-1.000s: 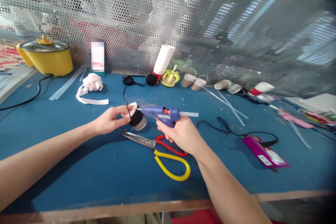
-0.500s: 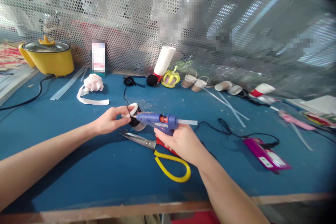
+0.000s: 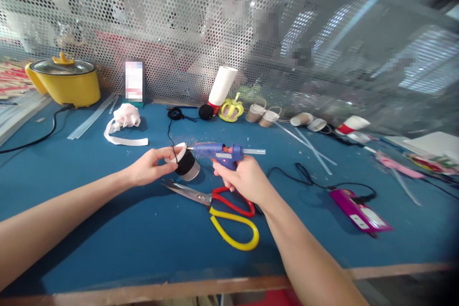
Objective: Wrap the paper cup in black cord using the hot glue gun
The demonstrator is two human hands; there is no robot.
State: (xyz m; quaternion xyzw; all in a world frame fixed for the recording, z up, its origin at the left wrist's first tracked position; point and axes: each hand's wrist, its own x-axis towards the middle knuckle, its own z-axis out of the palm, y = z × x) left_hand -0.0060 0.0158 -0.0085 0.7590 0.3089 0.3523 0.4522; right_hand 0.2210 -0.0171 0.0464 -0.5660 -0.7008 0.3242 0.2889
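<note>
My left hand (image 3: 152, 166) is closed on the rim of a small paper cup (image 3: 191, 173), which tilts toward me on its side. Black yarn (image 3: 184, 161) wraps the cup's middle, and a strand runs from the rim back to a loose black coil (image 3: 175, 114). In my right hand (image 3: 247, 177) is a blue hot glue gun (image 3: 215, 150), gripped by its handle, with a clear glue stick out of its rear. The nozzle points left, close by the cup's rim; whether it touches is unclear. Below both lie scissors (image 3: 234, 246) with red and yellow handles.
At the back stand a yellow electric pot (image 3: 73, 86), a phone (image 3: 134, 81), stacked paper cups (image 3: 222, 86), a yellow crown-like basket (image 3: 231, 109) and small brown baskets (image 3: 268, 118). A crumpled white ribbon (image 3: 126, 117) lies left; a purple power strip (image 3: 358, 213) lies right.
The glue gun's nozzle has shifted from the strand near my left fingers to the right, out beside the cup's rim. More of the black-wrapped cup and the scissors' red handle now shows.
</note>
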